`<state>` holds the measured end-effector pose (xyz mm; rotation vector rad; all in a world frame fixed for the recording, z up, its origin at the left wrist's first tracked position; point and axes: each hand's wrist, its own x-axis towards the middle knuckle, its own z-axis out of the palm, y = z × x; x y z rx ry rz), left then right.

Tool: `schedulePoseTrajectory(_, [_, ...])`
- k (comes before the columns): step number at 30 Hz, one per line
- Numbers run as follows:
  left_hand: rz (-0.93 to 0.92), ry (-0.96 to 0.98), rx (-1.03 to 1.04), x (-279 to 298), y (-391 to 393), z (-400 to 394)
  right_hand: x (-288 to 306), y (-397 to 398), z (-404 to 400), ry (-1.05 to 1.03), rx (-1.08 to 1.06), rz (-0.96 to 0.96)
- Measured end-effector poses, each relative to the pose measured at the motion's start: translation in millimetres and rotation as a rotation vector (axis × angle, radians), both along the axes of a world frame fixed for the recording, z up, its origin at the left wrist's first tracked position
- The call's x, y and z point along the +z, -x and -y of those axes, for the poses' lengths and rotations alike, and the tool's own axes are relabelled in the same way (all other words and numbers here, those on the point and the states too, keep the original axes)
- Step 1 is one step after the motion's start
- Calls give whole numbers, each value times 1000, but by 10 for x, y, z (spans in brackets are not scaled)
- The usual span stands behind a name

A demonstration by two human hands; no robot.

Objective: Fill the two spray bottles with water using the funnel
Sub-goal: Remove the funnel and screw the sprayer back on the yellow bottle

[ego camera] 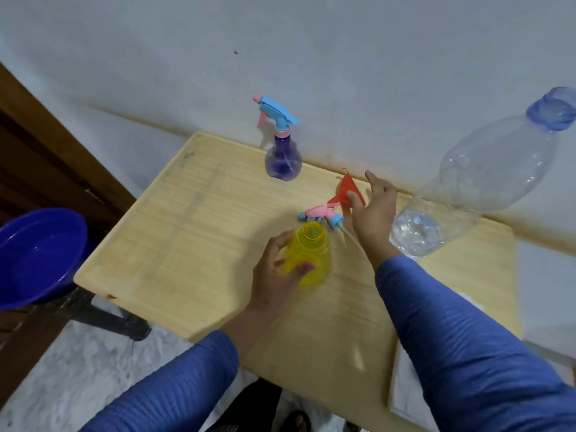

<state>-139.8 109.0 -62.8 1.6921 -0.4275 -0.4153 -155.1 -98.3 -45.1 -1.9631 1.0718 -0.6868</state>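
A yellow spray bottle (310,254) stands uncapped near the middle of the wooden table (187,232), and my left hand (276,275) grips its body. Its pink and blue spray head (321,213) lies on the table just behind it. My right hand (372,210) holds the red funnel (347,190) tilted, just above that spray head. A purple spray bottle (283,160) with a blue and pink trigger head stands upright at the table's far edge by the wall. A large clear plastic water bottle (473,182) with a blue cap stands at the right, with little water visible at its bottom.
A blue basin (37,257) holding water sits off the table's left side, lower down. A white cloth or paper (411,391) lies at the table's near right corner. The wall runs along the table's far edge.
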Motion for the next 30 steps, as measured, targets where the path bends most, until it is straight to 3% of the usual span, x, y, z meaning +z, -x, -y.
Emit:
schedulePoseTrajectory(3, [-9,16,22,8,34,12,-53,16,-72,219,144,-86])
schedulePoseTrajectory(7, [-22,46,48,-6,68,30,-155,-44,-122,170,364,-245])
schedulePoseTrajectory(11, [-15,50,55,-26,63,36,-235,-64,-141,142,364,-362])
schedulePoseTrajectory(16, [4,22,27,-54,55,32,-190,-66,-153,82,357,-343])
schedulePoseTrajectory(24, [-32,39,6,-39,50,80,522,-14,-209,-184,217,169])
schedulePoseTrajectory(30, [-33,51,-14,-9,65,64,1361,118,-226,-222,202,378])
